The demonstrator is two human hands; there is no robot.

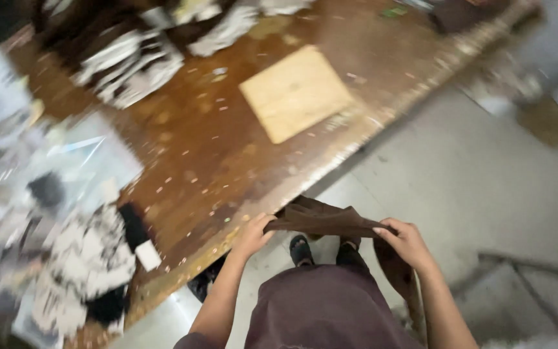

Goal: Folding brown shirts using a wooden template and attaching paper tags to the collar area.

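Near the worktable (240,161) edge, left hand (253,236) and right hand (407,242) pinch brown cloth (324,220); its hanging end may snag underfoot.

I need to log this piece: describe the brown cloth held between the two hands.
The brown cloth looks like thin, soft woven fabric, plain dark brown. It is stretched between the left hand and the right hand, each pinching an upper edge, with folds bunched at the middle. One end hangs below the right hand. It is off the worn wooden table, above the floor.
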